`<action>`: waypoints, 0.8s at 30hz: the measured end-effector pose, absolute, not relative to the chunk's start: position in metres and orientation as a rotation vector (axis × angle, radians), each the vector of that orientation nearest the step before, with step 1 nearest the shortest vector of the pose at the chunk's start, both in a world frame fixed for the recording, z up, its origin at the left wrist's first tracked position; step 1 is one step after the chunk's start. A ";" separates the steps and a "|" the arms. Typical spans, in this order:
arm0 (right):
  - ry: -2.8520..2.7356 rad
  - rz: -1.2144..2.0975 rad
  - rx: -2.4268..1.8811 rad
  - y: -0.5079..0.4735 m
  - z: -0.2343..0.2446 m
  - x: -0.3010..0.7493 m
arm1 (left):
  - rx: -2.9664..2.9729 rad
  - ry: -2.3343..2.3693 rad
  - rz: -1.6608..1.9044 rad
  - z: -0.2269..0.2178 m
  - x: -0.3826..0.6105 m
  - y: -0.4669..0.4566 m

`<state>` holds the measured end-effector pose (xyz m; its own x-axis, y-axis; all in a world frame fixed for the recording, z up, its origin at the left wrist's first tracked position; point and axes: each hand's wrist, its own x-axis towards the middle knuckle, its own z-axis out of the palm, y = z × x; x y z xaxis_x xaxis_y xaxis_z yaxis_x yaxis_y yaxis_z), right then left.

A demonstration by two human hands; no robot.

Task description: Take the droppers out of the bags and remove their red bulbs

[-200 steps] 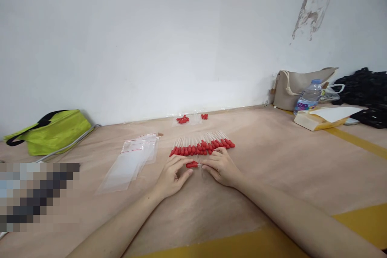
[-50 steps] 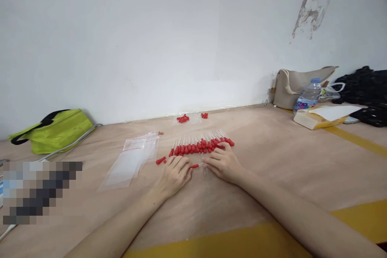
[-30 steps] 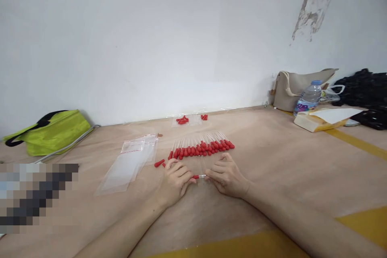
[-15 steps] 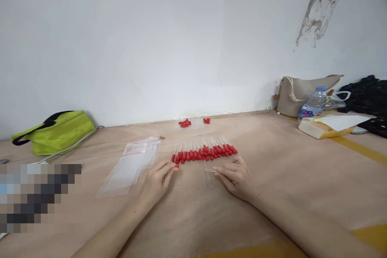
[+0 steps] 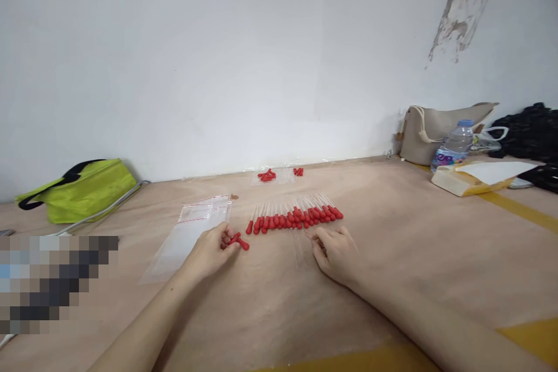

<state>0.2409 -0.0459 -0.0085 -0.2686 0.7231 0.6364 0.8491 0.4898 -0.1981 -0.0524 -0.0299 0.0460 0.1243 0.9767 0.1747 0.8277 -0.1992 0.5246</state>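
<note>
Left hand [image 5: 211, 250]: palm down at the right edge of the plastic bags [image 5: 181, 244], fingers bent over a small cluster of loose red bulbs [image 5: 244, 246], thumb alongside. Contact evident; whether any bulb is firmly gripped, cannot tell.

Loose red bulbs: on the worktop [image 5: 261, 314], partly under the left fingertips, the rest just to their right. Left hand much the nearer; right hand well apart. Frontmost bulb lies aslant, narrow end toward the fingers, round end toward the right and the wearer.

Right hand [image 5: 337, 253]: thumb and forefinger pinched together on a thin clear tube [image 5: 307, 234], its end showing to the left of the fingertips, roughly crosswise and facing the left hand's side. Remainder hidden by the fingers.

Loose clear tubes [image 5: 297, 244]: more than one, exact count unclear; flat, long axis running away from the wearer, between the hands, just left of the right hand and nearer to it.

Row of droppers [image 5: 279, 221]: beyond and between both hands; red bulbs toward the wearer, clear stems toward the wall.

Far bulbs [image 5: 267, 175]: one heap by the wall, a smaller one to its right; neither within touch of a hand.
</note>
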 end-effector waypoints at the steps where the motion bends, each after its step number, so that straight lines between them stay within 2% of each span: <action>1: -2.062 -0.240 -1.295 -0.046 -0.008 0.239 | 2.102 1.745 0.685 0.045 -0.052 -0.030; 11: -2.193 -0.181 -1.238 -0.055 0.002 0.231 | 2.144 1.809 0.556 0.047 -0.058 -0.027; 19: -2.269 -0.105 -1.206 -0.061 0.005 0.234 | 2.318 1.820 0.637 0.045 -0.064 -0.025; 24: -2.284 -0.085 -1.185 -0.059 0.005 0.230 | 2.390 1.890 0.822 0.040 -0.052 -0.027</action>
<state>0.2303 -0.0589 0.0052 -0.4529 0.7350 0.5047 0.7703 0.6076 -0.1935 -0.0522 -0.0272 0.0400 0.1471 0.9032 0.4032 0.9107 -0.2827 0.3011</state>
